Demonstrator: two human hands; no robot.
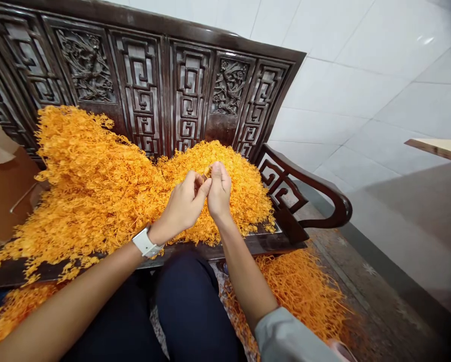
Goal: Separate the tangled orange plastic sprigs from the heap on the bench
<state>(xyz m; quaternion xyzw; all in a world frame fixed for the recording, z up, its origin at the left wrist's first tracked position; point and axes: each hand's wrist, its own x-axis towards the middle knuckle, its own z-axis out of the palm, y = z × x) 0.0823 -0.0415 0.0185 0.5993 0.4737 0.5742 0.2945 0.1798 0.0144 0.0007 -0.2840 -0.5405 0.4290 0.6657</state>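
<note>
Basically, L hand (187, 202) meets R hand (218, 193) w/ fingers bent.

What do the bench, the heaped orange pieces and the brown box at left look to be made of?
Bench: probably dark varnished wood; glossy highlights run along its carving.
Orange pieces: perhaps soft plastic or rubber, with thin, curling, tangled strands; the exact material is unclear.
Box: likely cardboard, judging by its flat, dull brown face.
</note>
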